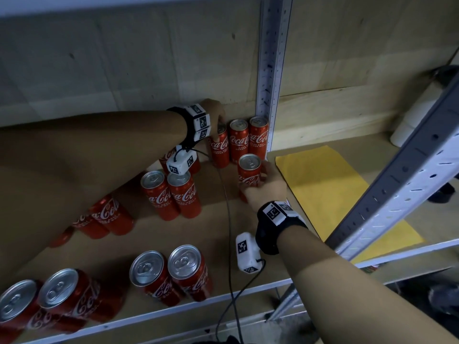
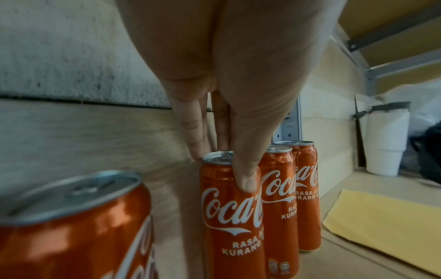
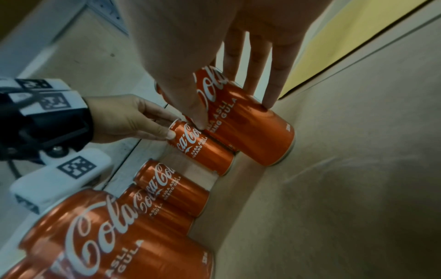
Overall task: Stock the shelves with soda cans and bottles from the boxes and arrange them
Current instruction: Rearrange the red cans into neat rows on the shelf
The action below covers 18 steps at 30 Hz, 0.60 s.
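Observation:
Several red Coca-Cola cans stand on the wooden shelf board (image 1: 218,247). My left hand (image 1: 218,127) reaches to the back row and pinches the top of a can (image 1: 220,151) from above. In the left wrist view the thumb (image 2: 247,181) lies on this can's front (image 2: 229,217) and the fingers go behind its rim. Two more cans (image 1: 248,139) stand to its right against the upright. My right hand (image 1: 258,181) grips another can (image 1: 248,173) by its side, just in front of that row. In the right wrist view its fingers (image 3: 270,90) and thumb wrap the can (image 3: 250,124).
A yellow envelope (image 1: 323,192) lies flat right of the cans. A perforated metal upright (image 1: 270,70) stands at the back and a slanted one (image 1: 409,165) crosses the right side. Pairs of cans stand mid-shelf (image 1: 171,194) and near the front edge (image 1: 171,271). A cable (image 1: 228,219) hangs across.

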### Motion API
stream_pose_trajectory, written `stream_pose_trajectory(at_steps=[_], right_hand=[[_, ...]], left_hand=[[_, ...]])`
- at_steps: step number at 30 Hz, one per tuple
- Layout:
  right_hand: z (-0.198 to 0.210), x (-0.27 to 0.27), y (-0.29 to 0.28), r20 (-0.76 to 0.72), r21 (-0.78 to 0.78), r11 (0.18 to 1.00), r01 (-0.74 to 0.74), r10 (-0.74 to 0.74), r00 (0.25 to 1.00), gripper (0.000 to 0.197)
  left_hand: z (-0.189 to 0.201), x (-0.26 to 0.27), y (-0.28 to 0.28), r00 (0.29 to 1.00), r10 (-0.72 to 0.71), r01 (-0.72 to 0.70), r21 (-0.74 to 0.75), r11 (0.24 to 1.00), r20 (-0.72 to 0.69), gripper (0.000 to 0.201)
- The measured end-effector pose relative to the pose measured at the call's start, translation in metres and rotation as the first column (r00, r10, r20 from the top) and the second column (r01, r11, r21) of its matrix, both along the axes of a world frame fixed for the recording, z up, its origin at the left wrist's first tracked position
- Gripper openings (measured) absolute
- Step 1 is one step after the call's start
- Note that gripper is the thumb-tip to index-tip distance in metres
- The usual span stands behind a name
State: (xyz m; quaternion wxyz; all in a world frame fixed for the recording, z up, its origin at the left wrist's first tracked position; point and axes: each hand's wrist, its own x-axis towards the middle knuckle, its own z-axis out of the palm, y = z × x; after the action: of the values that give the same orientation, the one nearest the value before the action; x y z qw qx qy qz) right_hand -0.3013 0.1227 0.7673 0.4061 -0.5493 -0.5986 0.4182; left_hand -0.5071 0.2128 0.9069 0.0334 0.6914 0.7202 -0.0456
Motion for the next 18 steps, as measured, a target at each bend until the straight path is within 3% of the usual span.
stream_pose_trajectory(at_steps=[4, 11, 18], right_hand=[[-0.005, 0.003, -0.001, -0.024, 0.01, 0.999, -0.04, 0.04, 0.999, 0.071], [-0.008, 0.005, -0.003, -0.029, 0.046, 0.998, -0.043, 0.044, 0.999, 0.065], [-0.009, 0.005, -0.006, -0.008, 0.068, 0.997, -0.043, 0.043, 0.999, 0.063]], left_hand=[[0.005, 0.002, -0.001, 0.999, -0.048, 0.048, -0.032, 0.998, -0.013, 0.053], [0.004, 0.026, 0.005, 0.996, -0.081, 0.076, 0.111, 0.991, 0.035, 0.053], [0.008, 0.044, 0.024, 0.982, -0.156, 0.15, -0.07, 0.986, -0.106, 0.039]])
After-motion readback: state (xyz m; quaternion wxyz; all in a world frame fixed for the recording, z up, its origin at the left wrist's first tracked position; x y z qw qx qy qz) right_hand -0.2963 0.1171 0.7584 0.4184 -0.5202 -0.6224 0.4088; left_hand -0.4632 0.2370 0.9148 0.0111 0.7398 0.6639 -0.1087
